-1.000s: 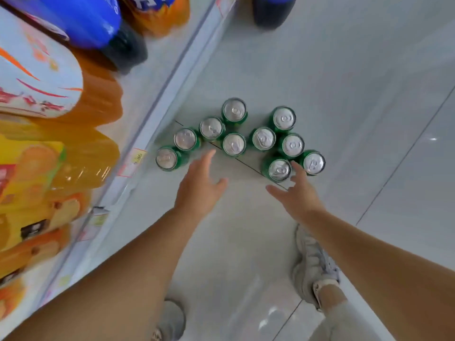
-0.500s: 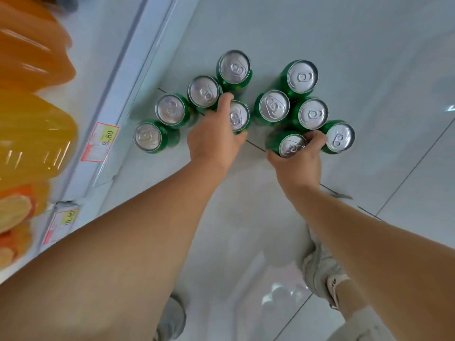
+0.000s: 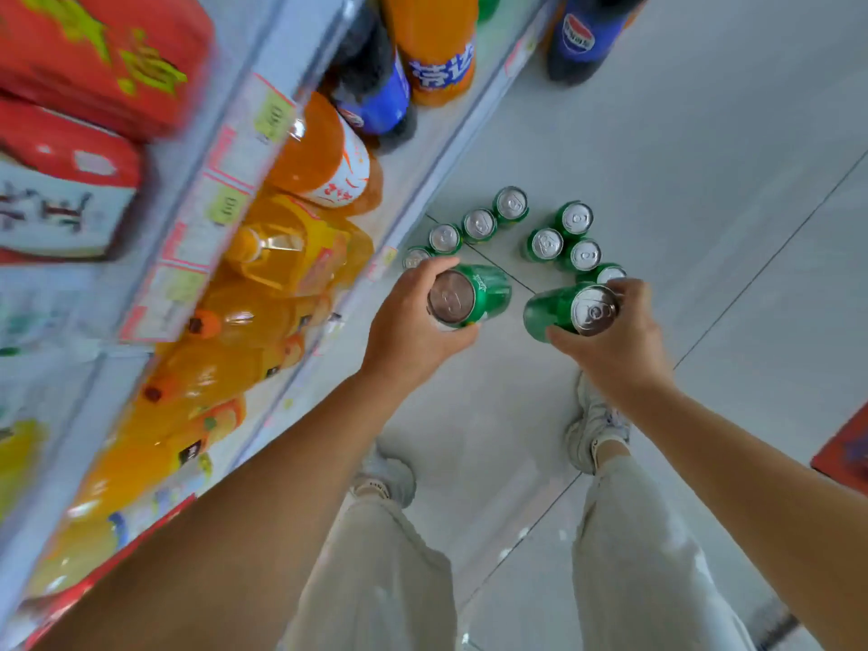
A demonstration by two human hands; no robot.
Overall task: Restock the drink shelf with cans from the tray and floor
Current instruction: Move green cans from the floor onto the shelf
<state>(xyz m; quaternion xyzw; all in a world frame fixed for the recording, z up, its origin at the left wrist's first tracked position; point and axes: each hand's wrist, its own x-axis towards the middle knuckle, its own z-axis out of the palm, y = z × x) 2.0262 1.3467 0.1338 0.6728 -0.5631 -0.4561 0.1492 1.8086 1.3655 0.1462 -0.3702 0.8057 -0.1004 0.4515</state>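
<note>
Just lifted off the grey tiled floor (image 3: 657, 180): left hand (image 3: 408, 326) fingers clasp a green aluminium drink can (image 3: 474, 293), right hand (image 3: 620, 340) fingers a second green can (image 3: 559, 307); shelving likely next.

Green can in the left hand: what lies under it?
Pale tiled floor shows around it. The left hand gripping the green drink can partly covers a second green can standing on the floor; the tile straight below is hidden.

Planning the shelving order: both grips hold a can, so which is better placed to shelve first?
Left. The left grip, with its can, is nearest the shelf edge; the right grip is farther out.
</note>
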